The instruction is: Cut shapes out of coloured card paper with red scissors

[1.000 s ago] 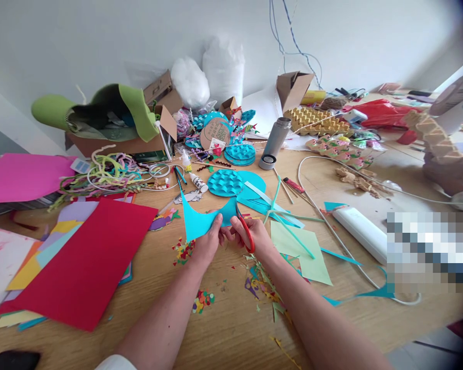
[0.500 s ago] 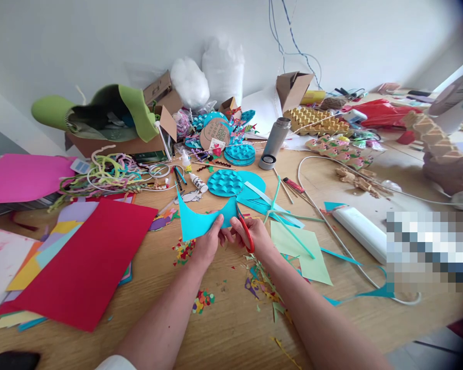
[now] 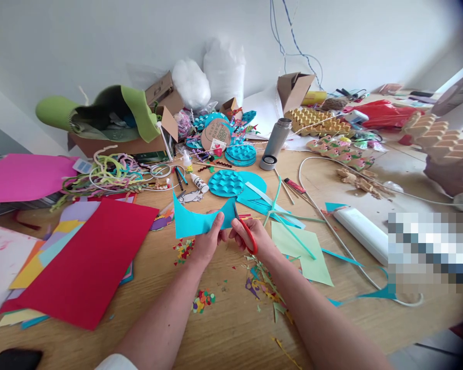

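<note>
A blue paper piece (image 3: 193, 222) with a curved cut-out along its top edge is pinched in my left hand (image 3: 212, 238), thumb on top. Red-handled scissors (image 3: 250, 237) are held in my right hand (image 3: 253, 235), and their dark blades lie at the paper's right end. Both hands are close together over the middle of the table. Just beyond them lie a round blue textured disc (image 3: 226, 183) and more blue paper (image 3: 254, 185). Light green paper (image 3: 301, 246) lies right of my right hand.
Red sheets (image 3: 88, 267) cover coloured paper at left. A metal bottle (image 3: 278, 139) stands behind; a white cable (image 3: 324, 213) curves at right. Paper scraps (image 3: 203, 300) lie near my forearms. At far right another person's hand (image 3: 438, 174) holds a piece of egg carton (image 3: 434, 136).
The blue paper has tilted slightly and shifted a little left in my left hand. The other person's egg carton piece has turned and moved. My right hand keeps hold of the scissors.
</note>
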A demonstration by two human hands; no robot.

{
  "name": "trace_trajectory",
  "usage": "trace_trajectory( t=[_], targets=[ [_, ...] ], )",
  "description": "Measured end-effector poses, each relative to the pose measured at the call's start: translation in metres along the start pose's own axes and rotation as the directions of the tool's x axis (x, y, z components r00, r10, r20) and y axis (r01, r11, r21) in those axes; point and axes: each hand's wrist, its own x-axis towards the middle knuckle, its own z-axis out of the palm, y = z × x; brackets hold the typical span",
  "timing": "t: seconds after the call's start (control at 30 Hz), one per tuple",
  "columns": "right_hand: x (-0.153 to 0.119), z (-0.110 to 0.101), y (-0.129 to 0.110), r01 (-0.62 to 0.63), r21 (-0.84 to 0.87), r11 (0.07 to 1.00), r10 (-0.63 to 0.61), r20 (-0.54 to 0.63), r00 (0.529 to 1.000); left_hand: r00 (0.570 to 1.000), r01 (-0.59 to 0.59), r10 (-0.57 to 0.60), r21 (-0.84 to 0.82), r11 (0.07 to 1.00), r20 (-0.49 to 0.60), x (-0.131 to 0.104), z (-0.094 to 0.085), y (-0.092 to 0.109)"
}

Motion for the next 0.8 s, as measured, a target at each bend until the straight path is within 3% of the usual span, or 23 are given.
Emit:
trace_trajectory(
  t=[0.13, 0.23, 0.3, 0.37, 0.47, 0.53, 0.67, 0.8],
  targets=[
    [-0.002, 0.001, -0.003, -0.054, -0.018, 0.998, 0.054, 0.045, 0.997, 0.993, 0.034, -0.026, 0.064, 0.997, -0.113, 0.001, 0.0, 0.0],
    [-0.005, 0.002, -0.007, -0.065, -0.055, 0.996, 0.069, 0.076, 0.995, 0.977, 0.047, -0.044, 0.013, 0.999, -0.207, 0.003, 0.001, 0.0],
    [-0.008, 0.004, -0.01, -0.061, -0.066, 0.996, 0.063, 0.03, 0.998, 0.962, 0.046, -0.056, -0.044, 0.998, -0.267, 0.004, 0.001, 0.0],
    [-0.011, 0.005, -0.011, -0.008, -0.059, 0.998, 0.001, -0.116, 0.993, 0.954, 0.048, -0.069, -0.079, 0.996, -0.291, 0.005, 0.001, 0.0],
    [-0.01, 0.005, -0.01, 0.173, -0.102, 0.98, -0.199, -0.386, 0.9, 0.969, 0.068, -0.079, -0.054, 0.996, -0.235, 0.004, 0.002, 0.001],
    [-0.007, 0.004, -0.007, 0.264, -0.111, 0.958, -0.286, -0.452, 0.845, 0.985, 0.085, -0.085, -0.001, 0.996, -0.15, 0.001, 0.002, 0.001],
    [-0.001, 0.0, -0.003, 0.292, 0.046, 0.955, -0.25, -0.399, 0.882, 0.996, 0.072, -0.074, 0.051, 0.996, 0.045, -0.003, 0.004, 0.003],
    [0.003, -0.005, -0.001, 0.265, 0.151, 0.952, -0.193, -0.373, 0.907, 0.984, 0.091, -0.096, 0.04, 0.995, 0.153, -0.004, 0.003, 0.001]
  ],
)
